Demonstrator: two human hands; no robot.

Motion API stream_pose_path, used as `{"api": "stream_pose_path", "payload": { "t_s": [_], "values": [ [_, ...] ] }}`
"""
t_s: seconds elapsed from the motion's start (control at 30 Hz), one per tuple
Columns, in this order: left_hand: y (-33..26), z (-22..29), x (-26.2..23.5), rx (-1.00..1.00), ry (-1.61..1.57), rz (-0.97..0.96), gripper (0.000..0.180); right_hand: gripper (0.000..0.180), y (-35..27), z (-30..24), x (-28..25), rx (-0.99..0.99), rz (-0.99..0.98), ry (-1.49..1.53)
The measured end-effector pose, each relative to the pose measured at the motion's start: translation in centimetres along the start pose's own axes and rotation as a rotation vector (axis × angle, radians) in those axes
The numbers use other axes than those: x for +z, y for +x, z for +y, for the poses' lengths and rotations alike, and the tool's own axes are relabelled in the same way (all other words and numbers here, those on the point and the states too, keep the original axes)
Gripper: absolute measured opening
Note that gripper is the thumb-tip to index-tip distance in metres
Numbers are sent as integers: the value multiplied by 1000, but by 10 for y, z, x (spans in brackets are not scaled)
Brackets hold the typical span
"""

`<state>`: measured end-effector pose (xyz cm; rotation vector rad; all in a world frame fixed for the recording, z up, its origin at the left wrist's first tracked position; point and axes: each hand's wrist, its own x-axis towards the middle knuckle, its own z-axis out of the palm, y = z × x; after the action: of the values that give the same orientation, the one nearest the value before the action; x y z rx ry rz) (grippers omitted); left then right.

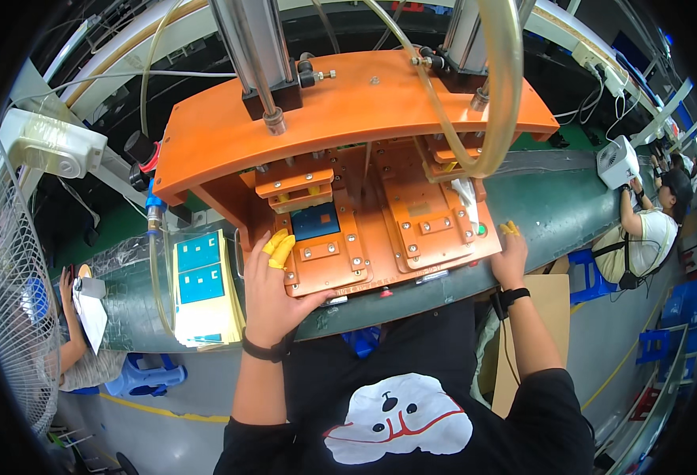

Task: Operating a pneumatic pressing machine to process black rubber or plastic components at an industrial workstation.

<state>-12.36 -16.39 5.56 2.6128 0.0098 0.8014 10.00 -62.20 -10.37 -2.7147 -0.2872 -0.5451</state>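
Two hands at an orange press, a blue panel in its left fixture

From where I stand, the orange press (pixel 364 99) takes up the middle of the green bench (pixel 558 206), with two fixtures side by side beneath its top. In the left fixture (pixel 319 273) lies a blue panel (pixel 317 223), its rear edge running under an upper block. The right fixture (pixel 435 252) is orange, with a small pale patch, and a white strip (pixel 466 204) stands along its right side.

The left hand (pixel 271 291) is at the press's front left corner, fingers wide: the thumb lies along the front edge and yellow-capped fingertips reach up beside the left fixture. The right hand (pixel 509 260) is at the right side, its capped fingers close together near a green button (pixel 481 230); I can't tell whether they grip anything.

Left of the press, a yellowish stack of sheets (pixel 232 313) carries two more blue panels (pixel 199 269). Over on the far right, blue bins (pixel 666 326) stand low down, their contents too small to make out.
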Motion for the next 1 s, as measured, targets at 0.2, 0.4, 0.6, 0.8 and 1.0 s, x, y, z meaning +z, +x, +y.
{"api": "stream_pose_path", "payload": {
  "t_s": [0.2,0.4,0.6,0.8,1.0],
  "values": [
    [-5,-8,4,-3,-160,35,84,41,-1,-7,-3,16,3,-12],
    [-6,-6,4,-32,-185,41,84,41,-1,-9,-7,36,3,-5],
    [-8,-4,6,-36,-230,97,78,43,-2,-15,-11,67,-18,7],
    [-9,-4,7,-35,-210,69,82,45,-2,-14,-12,72,11,21],
    [-6,-1,3,-22,-136,31,86,44,-2,-16,-11,78,7,25]
  ]
}}
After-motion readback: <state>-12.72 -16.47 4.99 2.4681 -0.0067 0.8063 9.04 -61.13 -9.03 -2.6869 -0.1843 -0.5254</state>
